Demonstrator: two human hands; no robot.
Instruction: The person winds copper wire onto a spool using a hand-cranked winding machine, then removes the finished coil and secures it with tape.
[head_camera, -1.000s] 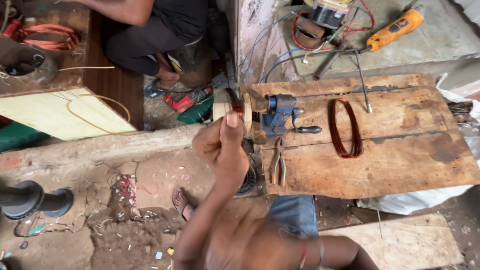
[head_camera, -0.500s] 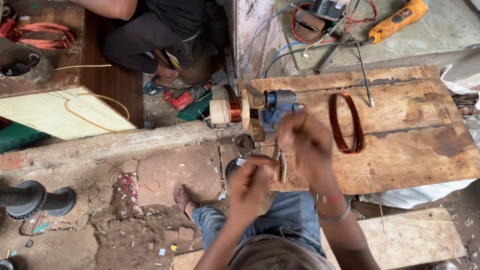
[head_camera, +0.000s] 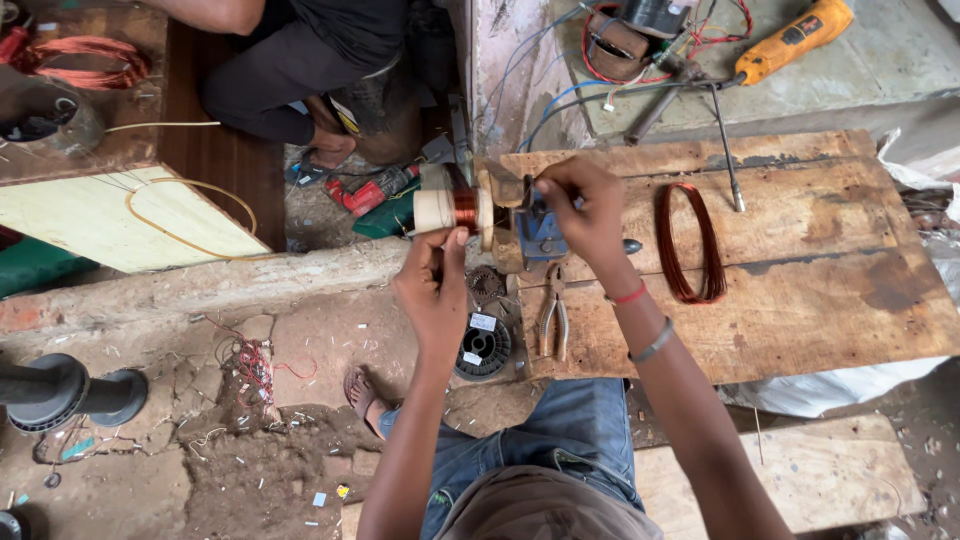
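Head view: left hand (head_camera: 437, 285) sits just below the wooden spool (head_camera: 452, 209) of copper wire, fingers pinched, thumb tip touching its rim; spool axis runs left-right off the desk (head_camera: 800, 290) edge. Right hand (head_camera: 580, 205), closed on the blue winder (head_camera: 540, 235), lies just right of the spool.

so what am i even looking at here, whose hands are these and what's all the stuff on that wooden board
The one view comes from a camera worn on a person's head, looking down at their own two bare hands. The left hand touches a wooden former wound with copper wire. The right hand rests on a small blue hand-cranked winder fixed to a rough wooden board. On the board lie a loose copper wire coil and pliers. A black wire spool sits on the ground. Another person sits beyond.
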